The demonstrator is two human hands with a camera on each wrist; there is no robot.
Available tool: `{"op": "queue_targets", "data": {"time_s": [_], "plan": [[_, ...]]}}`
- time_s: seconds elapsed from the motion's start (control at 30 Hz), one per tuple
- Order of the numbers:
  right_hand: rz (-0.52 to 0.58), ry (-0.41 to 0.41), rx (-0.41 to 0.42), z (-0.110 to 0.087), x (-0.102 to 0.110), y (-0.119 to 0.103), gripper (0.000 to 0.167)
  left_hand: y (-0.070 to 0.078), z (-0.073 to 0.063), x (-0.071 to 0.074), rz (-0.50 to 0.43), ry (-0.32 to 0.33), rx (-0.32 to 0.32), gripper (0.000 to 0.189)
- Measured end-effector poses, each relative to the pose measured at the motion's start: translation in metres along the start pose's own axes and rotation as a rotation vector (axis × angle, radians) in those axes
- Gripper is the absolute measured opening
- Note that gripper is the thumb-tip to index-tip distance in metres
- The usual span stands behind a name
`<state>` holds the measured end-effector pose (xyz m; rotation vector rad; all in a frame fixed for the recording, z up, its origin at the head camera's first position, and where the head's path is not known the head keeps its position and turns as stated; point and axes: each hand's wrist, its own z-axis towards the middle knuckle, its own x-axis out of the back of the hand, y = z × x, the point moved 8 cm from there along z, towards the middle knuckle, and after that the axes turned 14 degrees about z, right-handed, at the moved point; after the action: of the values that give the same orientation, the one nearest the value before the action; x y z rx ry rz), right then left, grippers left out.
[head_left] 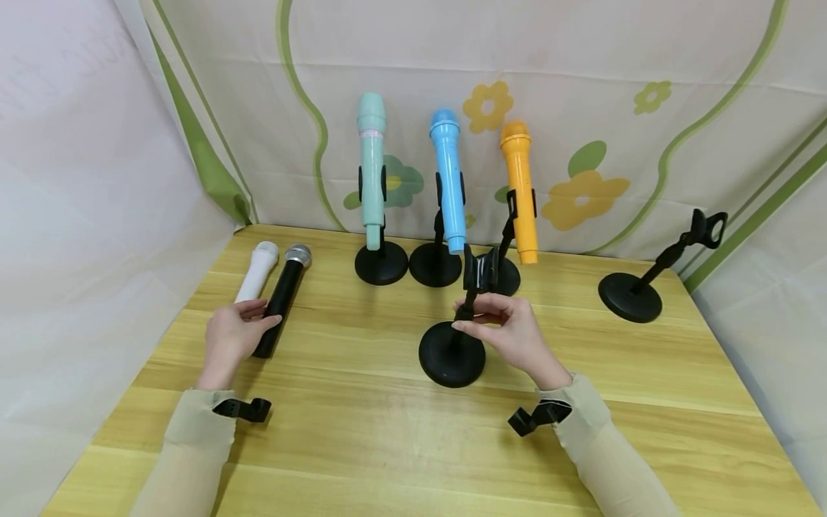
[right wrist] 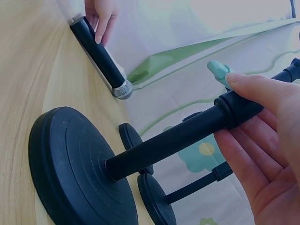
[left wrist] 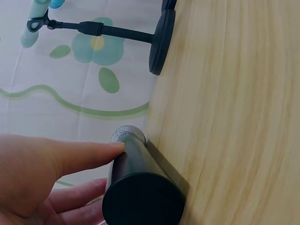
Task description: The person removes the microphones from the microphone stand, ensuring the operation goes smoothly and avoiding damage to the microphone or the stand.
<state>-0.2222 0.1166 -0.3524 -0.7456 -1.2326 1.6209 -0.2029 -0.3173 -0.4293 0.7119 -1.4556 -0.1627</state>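
My left hand [head_left: 235,332] is at a black microphone [head_left: 286,294] with a silver mesh head, lying on the table. Its thumb lies along the black body and the fingers are at the far side, pinching it, as the left wrist view shows. A white microphone [head_left: 257,271] lies just left of it, partly covered by the hand. With thumb and fingers, my right hand [head_left: 507,330] grips the upper pole of a black microphone stand [right wrist: 164,145]. Its round base [head_left: 452,355] is low over or on the table; the clip [head_left: 481,269] on top holds nothing.
Along the back, green [head_left: 372,165], blue [head_left: 449,179] and orange [head_left: 520,190] microphones sit tilted in stands. Another black stand [head_left: 632,296] with a bare clip is at the right. Printed cloth [head_left: 413,43] hangs behind the wooden table [head_left: 362,445].
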Motion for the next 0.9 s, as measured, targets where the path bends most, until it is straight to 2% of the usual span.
{"op": "queue_targets", "data": {"time_s": [0.17, 0.37, 0.43, 0.63, 0.77, 0.9], "plan": [[0.003, -0.004, 0.004, 0.0, -0.001, -0.001, 0.024, 0.004, -0.003, 0.004, -0.025, 0.021, -0.013, 0.056], [-0.001, -0.001, 0.014, 0.0, -0.001, -0.002, 0.024, 0.016, -0.006, 0.018, -0.06, 0.118, -0.048, 0.056], [-0.003, 0.002, 0.011, 0.0, 0.0, -0.002, 0.024, 0.023, -0.007, 0.021, -0.079, 0.132, -0.066, 0.057], [0.003, 0.001, 0.003, 0.0, 0.0, -0.001, 0.023, 0.038, -0.006, 0.021, -0.089, 0.118, -0.116, 0.059], [0.004, 0.0, -0.004, 0.0, -0.001, -0.001, 0.023, 0.039, -0.004, 0.014, -0.071, 0.104, -0.138, 0.057], [0.004, 0.002, 0.0, 0.0, -0.001, -0.001, 0.022, 0.035, -0.001, 0.003, -0.015, 0.073, -0.145, 0.057]]}}
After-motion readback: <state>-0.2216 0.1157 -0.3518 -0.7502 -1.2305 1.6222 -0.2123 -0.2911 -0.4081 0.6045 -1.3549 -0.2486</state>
